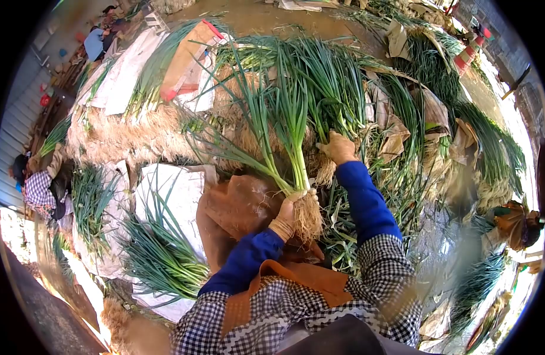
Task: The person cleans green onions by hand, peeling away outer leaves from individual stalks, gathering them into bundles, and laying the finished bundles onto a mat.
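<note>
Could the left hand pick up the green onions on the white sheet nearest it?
Probably not now: the left hand is closed around another bunch, though nothing visible blocks the way to the green onions on the white sheet.

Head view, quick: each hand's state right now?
Left hand: closed, holding a green onion bunch near the roots.
Right hand: at the piled green onions; grip cannot be told.

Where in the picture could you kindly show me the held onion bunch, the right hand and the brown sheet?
Held onion bunch [294, 121]: head view, on its green leaves.
Right hand [341, 148]: head view, on the middle of the hand.
Brown sheet [237, 204]: head view, on its upper part.
</note>
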